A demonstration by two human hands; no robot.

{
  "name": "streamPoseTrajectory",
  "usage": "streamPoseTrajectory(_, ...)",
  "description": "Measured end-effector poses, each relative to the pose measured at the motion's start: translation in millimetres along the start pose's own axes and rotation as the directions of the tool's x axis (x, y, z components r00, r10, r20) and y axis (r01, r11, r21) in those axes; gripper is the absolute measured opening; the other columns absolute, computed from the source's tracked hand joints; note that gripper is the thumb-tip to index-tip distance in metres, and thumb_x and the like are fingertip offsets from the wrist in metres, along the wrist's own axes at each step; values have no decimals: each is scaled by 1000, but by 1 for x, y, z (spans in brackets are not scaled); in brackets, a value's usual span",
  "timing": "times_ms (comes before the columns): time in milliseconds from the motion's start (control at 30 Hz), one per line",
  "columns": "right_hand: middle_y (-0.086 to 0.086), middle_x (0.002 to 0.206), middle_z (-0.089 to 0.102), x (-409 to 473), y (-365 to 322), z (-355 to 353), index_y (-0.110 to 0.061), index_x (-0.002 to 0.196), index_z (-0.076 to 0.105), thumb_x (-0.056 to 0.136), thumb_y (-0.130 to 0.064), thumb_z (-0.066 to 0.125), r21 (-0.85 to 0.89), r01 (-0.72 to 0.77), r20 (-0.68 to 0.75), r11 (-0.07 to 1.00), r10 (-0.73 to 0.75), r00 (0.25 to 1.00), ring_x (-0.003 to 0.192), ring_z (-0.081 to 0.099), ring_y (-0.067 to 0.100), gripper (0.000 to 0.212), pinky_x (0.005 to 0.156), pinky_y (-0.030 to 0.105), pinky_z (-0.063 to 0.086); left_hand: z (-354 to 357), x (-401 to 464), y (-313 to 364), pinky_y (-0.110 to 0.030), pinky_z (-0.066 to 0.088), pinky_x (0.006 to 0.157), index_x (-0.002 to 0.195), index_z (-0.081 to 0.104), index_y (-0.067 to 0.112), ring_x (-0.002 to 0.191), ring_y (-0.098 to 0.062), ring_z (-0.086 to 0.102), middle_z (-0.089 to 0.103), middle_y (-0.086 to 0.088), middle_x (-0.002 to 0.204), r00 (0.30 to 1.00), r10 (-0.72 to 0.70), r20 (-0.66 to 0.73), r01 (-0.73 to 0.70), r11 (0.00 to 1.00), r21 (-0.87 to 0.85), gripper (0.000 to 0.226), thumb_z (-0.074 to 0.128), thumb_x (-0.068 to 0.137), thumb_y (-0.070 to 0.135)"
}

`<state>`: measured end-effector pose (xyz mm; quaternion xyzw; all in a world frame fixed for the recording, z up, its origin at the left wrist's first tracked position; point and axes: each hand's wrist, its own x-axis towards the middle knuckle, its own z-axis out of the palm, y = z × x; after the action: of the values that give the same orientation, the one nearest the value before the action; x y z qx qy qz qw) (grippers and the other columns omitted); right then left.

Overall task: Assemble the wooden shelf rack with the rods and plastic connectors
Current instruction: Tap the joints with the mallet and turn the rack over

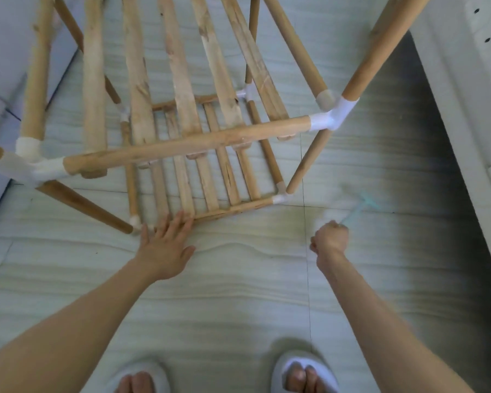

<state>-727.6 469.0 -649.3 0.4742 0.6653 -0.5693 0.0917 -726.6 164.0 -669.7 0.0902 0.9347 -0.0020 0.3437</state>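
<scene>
Seating joints with a mallet, by the look of it. Rack (182, 131) filling the upper half of the frame, two slatted tiers already joined by rods and white connectors. Left hand (165, 245) open, fingers spread flat against the lower front rod (233, 209), steadying. Right hand (329, 240) fisted around a teal-handled hammer (353, 211) (blurred, likely mid-swing) at centre right. Next: a square tap on the lower right connector (279, 197), clear of the bracing fingers.
</scene>
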Motion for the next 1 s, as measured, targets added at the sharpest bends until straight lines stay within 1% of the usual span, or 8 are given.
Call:
streamPoseTrajectory(67, 1, 61, 35, -6, 8, 12, -13, 81, 45, 98, -10, 31, -90, 32, 186, 995, -15, 983, 45, 33, 13, 22, 37, 22, 30, 0, 1, -2, -54, -3, 114, 146, -21, 29, 143, -23, -20, -31, 5, 152, 1000, 11, -4, -11, 1000, -8, 65, 17, 98, 51)
streamPoseTrajectory(233, 0, 67, 37, 1, 17, 1, -12, 97, 46, 96, -8, 32, -64, 3, -112, 998, -10, 994, 54, 36, 14, 15, 48, 25, 34, -3, -2, -1, -55, -4, 114, 146, -20, 31, 143, -22, -20, -30, 6, 152, 1000, 8, 26, -7, 999, -43, 63, 18, 98, 50)
streamPoseTrajectory(333, 3, 64, 40, -9, 28, 8, -8, 86, 51, 96, -9, 34, -208, 80, 134, 975, -52, 990, 51, 36, 16, 20, 41, 24, 31, -3, -2, 0, -55, -6, 114, 145, -21, 31, 142, -22, -22, -32, 6, 152, 1000, -1, 16, 2, 998, -56, 64, 18, 98, 49)
streamPoseTrajectory(467, 10, 85, 46, -1, 23, 6, -10, 99, 46, 97, -9, 33, -79, 15, -118, 997, -25, 993, 66, 45, 22, 13, 44, 25, 34, -5, -4, 0, -55, -5, 114, 146, -20, 30, 142, -23, -21, -31, 5, 152, 999, -3, 40, 6, 998, -69, 63, 18, 99, 48)
streamPoseTrajectory(567, 5, 65, 40, -10, 24, 10, -10, 92, 46, 98, -10, 29, -100, -2, 86, 995, 11, 996, 49, 37, 17, 17, 37, 20, 28, -7, -4, 2, -54, -5, 114, 146, -19, 29, 143, -24, -21, -30, 5, 152, 999, -5, 35, 8, 997, -81, 63, 18, 99, 48)
streamPoseTrajectory(867, 20, 85, 53, -12, 16, 9, 5, 112, 51, 99, -11, 33, -61, -27, -197, 998, 15, 980, 71, 55, 32, 27, 51, 30, 40, -9, -7, 3, -54, -5, 115, 147, -19, 28, 143, -24, -19, -29, 4, 153, 1000, -1, 30, 4, 995, -98, 63, 18, 100, 47)
streamPoseTrajectory(933, 24, 92, 54, -26, 17, 13, 2, 106, 49, 97, -7, 32, -239, 1, -59, 971, -15, 998, 80, 59, 33, 21, 62, 34, 41, -9, -7, 4, -54, -5, 115, 147, -19, 28, 143, -24, -20, -29, 4, 153, 1000, -1, 28, 3, 996, -86, 63, 18, 100, 46)
streamPoseTrajectory(1000, 10, 68, 43, -43, 27, 22, -11, 89, 43, 98, -10, 28, -307, -19, 210, 951, 88, 974, 49, 44, 19, 17, 42, 24, 34, -8, -6, 5, -54, -5, 114, 147, -17, 27, 143, -23, -19, -28, 4, 153, 1000, 3, 2, -3, 994, -109, 63, 19, 100, 45)
